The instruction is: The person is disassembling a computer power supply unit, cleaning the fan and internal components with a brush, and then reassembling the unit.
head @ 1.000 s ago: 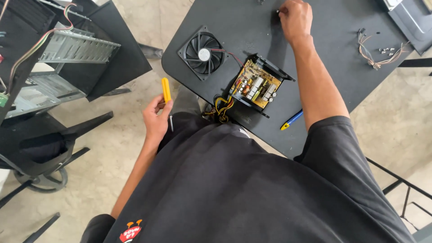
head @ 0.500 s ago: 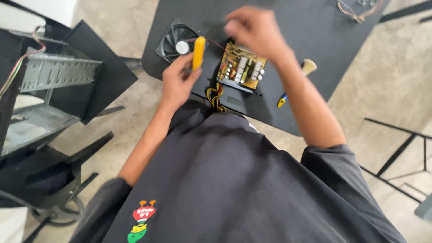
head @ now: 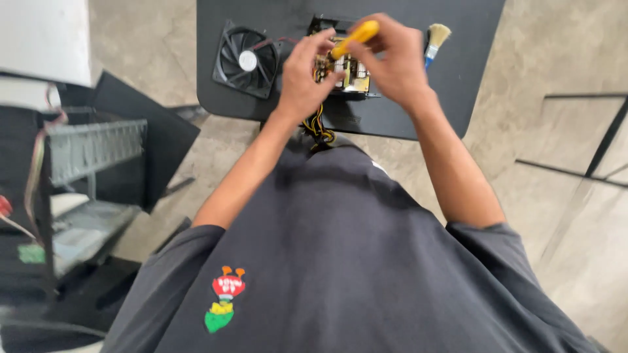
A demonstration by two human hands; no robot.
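Note:
Both hands meet over an opened power supply unit [head: 350, 75] with its circuit board exposed, sitting on a black table [head: 418, 98]. My right hand [head: 392, 62] grips a yellow-handled screwdriver [head: 353, 39] angled down toward the board. My left hand [head: 304, 82] rests by the screwdriver's lower end and the unit's near edge, fingers curled; whether it pinches the shaft is hidden. Yellow and black cables [head: 318, 127] hang from the unit over the table's edge.
A black case fan [head: 247, 60] lies left of the unit. A blue-handled brush [head: 433, 40] lies to its right. An open computer case [head: 72, 189] with loose wires stands on the floor at left. Black metal frame bars [head: 589, 163] lie at right.
The right hand came back from the far table to the unit and took the yellow screwdriver's handle. The left hand brought the screwdriver up from beside the lap. The view tilted closer over the table.

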